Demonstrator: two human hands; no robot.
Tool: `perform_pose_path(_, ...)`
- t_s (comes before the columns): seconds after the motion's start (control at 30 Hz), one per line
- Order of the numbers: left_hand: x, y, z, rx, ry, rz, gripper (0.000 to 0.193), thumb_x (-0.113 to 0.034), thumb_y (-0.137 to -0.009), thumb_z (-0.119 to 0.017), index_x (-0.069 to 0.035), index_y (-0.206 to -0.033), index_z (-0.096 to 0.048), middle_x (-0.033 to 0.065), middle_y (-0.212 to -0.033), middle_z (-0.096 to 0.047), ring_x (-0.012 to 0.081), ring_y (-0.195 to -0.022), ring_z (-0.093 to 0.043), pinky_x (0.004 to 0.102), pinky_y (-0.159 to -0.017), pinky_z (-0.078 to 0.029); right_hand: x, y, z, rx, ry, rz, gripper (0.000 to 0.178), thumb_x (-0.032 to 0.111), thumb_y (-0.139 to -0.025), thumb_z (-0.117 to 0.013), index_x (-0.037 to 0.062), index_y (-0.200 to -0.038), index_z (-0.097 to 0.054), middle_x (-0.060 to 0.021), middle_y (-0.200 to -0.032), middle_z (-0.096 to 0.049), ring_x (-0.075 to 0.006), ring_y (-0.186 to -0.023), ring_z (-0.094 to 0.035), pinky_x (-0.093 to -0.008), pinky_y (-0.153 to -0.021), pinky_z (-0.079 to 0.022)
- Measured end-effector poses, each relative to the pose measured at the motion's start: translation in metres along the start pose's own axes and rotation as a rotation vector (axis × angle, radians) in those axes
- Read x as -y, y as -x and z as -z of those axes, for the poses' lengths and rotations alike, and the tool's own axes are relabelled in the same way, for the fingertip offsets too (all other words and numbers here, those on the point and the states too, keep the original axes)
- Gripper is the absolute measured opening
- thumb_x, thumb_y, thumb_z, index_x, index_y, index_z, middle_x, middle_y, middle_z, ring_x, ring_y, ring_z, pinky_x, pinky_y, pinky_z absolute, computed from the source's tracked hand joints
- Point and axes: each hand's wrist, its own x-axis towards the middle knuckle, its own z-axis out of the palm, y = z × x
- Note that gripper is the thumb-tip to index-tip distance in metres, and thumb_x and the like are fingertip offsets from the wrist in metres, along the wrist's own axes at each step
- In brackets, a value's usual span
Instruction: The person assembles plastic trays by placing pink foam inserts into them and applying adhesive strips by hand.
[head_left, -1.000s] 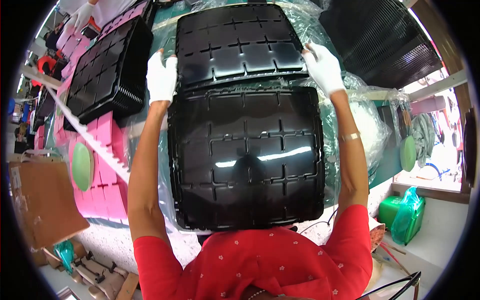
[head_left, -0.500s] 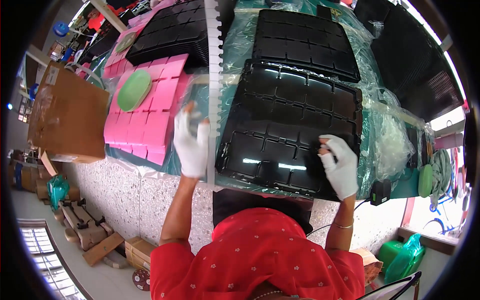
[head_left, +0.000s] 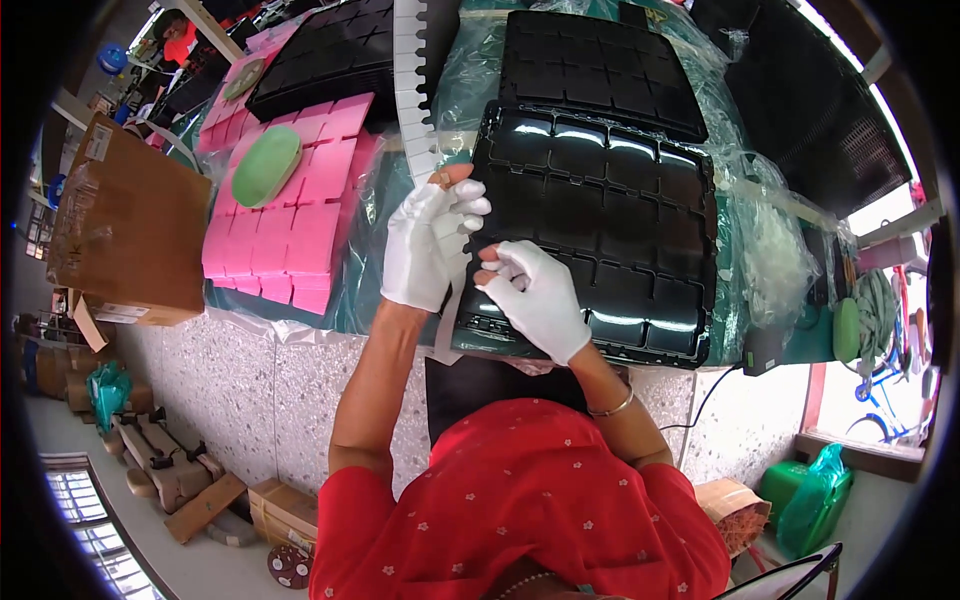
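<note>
A long white notched strip runs front to back over the table between pink divider sheets and a black moulded tray. My left hand, in a white glove with bare fingertips, has its fingers curled over the strip's middle and covers part of it. Just to its right, my gloved right hand hovers over the tray's near left area. Its fingers are bent together close to the strip's edge; what lies between them is hidden. The tray has crossed raised grooves and shiny pockets.
Pink slotted sheets bear a green oval dish. Black trays are stacked behind them, and another black tray lies at the back. Clear plastic wrap bunches at right near a black box. A cardboard box stands left.
My left hand has moved right and onto the strip, which now leans. My right hand has swung left across the tray toward it. The view has shifted slightly.
</note>
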Motion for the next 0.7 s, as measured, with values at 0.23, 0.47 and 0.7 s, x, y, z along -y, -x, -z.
perform_pose_path(0.23,0.016,0.002,-0.02,0.017,0.133,-0.01,0.034,-0.018,-0.098,-0.049,0.004,-0.124,-0.054,0.0093,-0.102,-0.063,0.0164,-0.088,-0.06,0.0274,-0.076,-0.049,-0.009,0.004,0.005,-0.075,-0.225,-0.022,0.015,0.005,-0.085,-0.069,-0.0026,-0.097,-0.065,-0.0048,-0.091,-0.066,-0.0085,-0.079,-0.062,-0.0233,-0.07,-0.05)
perform_pose_path(0.47,0.042,-0.013,-0.021,-0.06,-0.035,-0.028,0.034,-0.018,-0.098,-0.049,0.005,-0.122,-0.056,0.0125,-0.099,-0.067,0.0168,-0.08,-0.065,0.0268,-0.067,-0.051,-0.009,0.01,0.025,-0.424,0.374,0.608,0.016,-0.003,-0.07,-0.071,0.0035,-0.081,-0.062,-0.0083,-0.079,-0.061,-0.0253,-0.069,-0.061,-0.0323,-0.063,-0.049)
perform_pose_path(0.7,0.049,-0.009,0.004,-0.127,-0.214,-0.043,0.037,-0.026,-0.1,-0.05,0.003,-0.122,-0.058,0.0116,-0.098,-0.069,0.013,-0.075,-0.064,0.0225,-0.061,-0.047,0.007,0.008,0.094,-0.58,0.454,0.534,0.005,0.003,-0.075,-0.065,0.006,-0.076,-0.062,-0.0073,-0.075,-0.062,-0.0271,-0.072,-0.059,-0.0378,-0.066,-0.048)
